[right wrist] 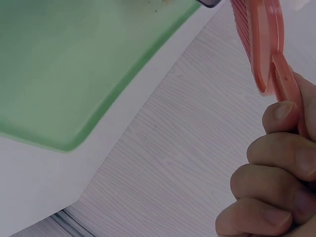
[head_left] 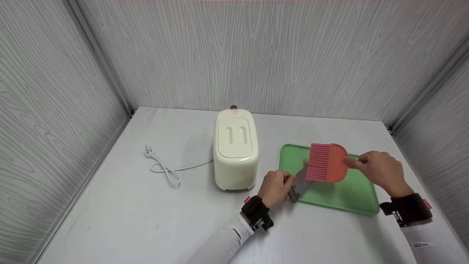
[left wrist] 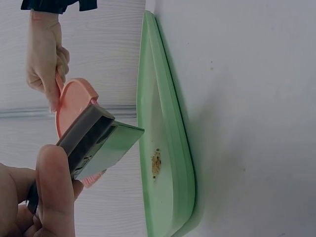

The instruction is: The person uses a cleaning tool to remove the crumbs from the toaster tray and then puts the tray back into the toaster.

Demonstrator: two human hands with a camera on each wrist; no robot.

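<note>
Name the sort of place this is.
Probably a staged work booth rather than a real kitchen: wood-grain panels stand around a white table, which bears a cream appliance, likely a toaster, and a green tray.

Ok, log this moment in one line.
left hand: grips scraper | right hand: grips brush above green tray | brown crumbs: on tray | cream toaster: beside tray | plug: loose on table
</note>
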